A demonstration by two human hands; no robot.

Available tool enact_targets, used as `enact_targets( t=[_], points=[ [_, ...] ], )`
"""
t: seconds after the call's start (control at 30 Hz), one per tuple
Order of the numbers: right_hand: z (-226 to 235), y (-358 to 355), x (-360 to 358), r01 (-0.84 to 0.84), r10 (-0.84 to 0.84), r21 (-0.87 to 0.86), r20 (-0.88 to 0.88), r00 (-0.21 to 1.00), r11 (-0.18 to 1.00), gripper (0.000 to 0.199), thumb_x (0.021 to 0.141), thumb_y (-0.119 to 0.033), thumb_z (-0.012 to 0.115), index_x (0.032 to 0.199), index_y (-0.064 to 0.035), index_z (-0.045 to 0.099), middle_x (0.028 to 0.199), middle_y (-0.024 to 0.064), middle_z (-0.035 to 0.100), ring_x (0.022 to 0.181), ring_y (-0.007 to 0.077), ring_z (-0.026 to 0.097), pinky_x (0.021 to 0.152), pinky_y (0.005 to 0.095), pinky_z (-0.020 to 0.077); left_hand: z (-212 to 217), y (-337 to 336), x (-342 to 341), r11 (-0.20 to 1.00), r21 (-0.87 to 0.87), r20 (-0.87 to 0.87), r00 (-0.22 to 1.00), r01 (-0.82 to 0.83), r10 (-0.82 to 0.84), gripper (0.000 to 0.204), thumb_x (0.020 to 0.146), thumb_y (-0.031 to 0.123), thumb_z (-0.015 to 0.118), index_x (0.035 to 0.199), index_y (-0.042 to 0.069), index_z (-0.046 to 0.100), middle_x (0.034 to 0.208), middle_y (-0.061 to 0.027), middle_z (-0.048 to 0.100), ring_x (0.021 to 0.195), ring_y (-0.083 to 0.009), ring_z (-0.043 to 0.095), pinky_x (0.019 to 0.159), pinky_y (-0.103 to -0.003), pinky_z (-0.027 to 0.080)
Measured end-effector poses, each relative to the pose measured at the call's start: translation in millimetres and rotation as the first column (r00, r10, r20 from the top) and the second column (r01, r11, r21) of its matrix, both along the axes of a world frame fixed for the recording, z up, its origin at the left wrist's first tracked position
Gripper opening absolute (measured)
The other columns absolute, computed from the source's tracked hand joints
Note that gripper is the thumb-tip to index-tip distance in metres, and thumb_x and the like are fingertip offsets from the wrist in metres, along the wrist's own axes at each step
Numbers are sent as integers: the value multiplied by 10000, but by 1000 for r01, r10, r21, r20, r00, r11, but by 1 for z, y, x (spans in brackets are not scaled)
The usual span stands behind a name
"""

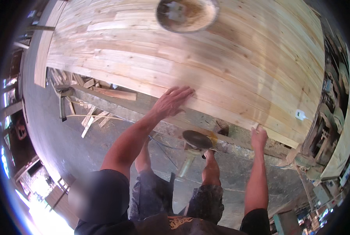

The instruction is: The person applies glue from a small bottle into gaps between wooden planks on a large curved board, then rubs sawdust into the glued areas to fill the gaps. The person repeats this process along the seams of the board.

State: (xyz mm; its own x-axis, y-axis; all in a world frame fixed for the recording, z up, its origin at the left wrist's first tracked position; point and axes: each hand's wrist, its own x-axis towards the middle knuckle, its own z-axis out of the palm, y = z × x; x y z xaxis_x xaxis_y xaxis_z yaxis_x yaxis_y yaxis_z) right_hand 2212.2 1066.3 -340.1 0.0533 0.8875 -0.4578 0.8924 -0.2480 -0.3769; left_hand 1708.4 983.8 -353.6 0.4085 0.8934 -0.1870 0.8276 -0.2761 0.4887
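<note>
While both hands rest at its near edge, these lines tell the scene.

Surface: a wide panel (190, 58) of pale glued wood strips fills the upper picture, lying flat on a rough, dusty beam (151, 113) that runs under its near edge.

Room: a workshop with a grey concrete floor (57, 133); bright daylight comes in at the lower left.

Left hand (173, 102): flat, fingers spread and released, palm down on the panel's near edge; it grasps nothing.

Right hand (258, 137): at the panel's edge further right, fingers curled up against or over it; I cannot tell whether they clench the edge.

Sander (197, 140): a disc tool with a dark round pad, lying below the panel's edge between the two hands, touched by neither.

Bowl (186, 13): a round, dusty dish on the panel at the top, well apart from both hands.

Offcuts (92, 84): a heap of short wood scraps on the floor under the panel's left part.

Tag (300, 114): a small white piece on the panel near its right edge.

Clutter: stacked boards and gear (331, 129) crowd the right side.

Legs (210, 172): the person's own, in dark shorts, stand before the beam.
</note>
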Motion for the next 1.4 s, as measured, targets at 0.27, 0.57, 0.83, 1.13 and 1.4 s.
enact_targets(
  t=[0.27, 0.57, 0.83, 1.13, 1.4],
  points=[
    [90, 70, -229, -131, 262, 517, -189, 946, 846, 395, 1010, -100, 712, 1387, 12, 671, 1240, 211, 724, 1129, 394, 723, 973, 476, 578, 9, 35, -129, 757, 51, -192, 738, -651, 647, 1170, 892, 525, 837, 1739, 42, 189, 1818, -238, 135, 1679, -440, 143, 1329, -599, 199],
    [63, 267, -524, -742, 693, 262, 267, 670, 617, 233, 947, -62, 670, 1116, 69, 761, 1158, 308, 748, 1117, 472, 731, 988, 531, 588, -1, 63, -132, 650, -117, -206, 658, -751, 724, 1274, 817, 381, 939, 1734, -10, 145, 1811, -308, 2, 1670, -531, 47, 1321, -665, 173],
    [-1, 289, -520, -697, 615, 324, 328, 717, 640, 200, 933, -48, 634, 1010, -4, 813, 1052, 300, 772, 1017, 473, 764, 910, 525, 622, 4, 68, -138, 697, -82, -254, 691, -712, 677, 1339, 757, 406, 978, 1711, -63, 164, 1785, -351, 30, 1638, -594, 98, 1301, -698, 219],
    [98, 157, -459, -190, 353, 450, -313, 882, 873, 219, 951, -138, 766, 1151, -99, 844, 1017, 129, 832, 960, 224, 804, 868, 334, 610, 19, 68, -140, 772, -159, -329, 770, -616, 547, 1527, 605, 459, 1060, 1685, -118, 147, 1728, -451, 15, 1588, -686, 108, 1256, -740, 288],
    [-44, -61, -409, -374, 472, 538, -51, 880, 755, 429, 968, -39, 716, 1394, -45, 671, 1493, 243, 612, 1407, 408, 581, 1166, 531, 474, 22, 68, -139, 795, -171, -325, 795, -582, 512, 1536, 593, 441, 1065, 1683, -119, 139, 1719, -478, 6, 1564, -721, 114, 1221, -776, 306]
  ],
)
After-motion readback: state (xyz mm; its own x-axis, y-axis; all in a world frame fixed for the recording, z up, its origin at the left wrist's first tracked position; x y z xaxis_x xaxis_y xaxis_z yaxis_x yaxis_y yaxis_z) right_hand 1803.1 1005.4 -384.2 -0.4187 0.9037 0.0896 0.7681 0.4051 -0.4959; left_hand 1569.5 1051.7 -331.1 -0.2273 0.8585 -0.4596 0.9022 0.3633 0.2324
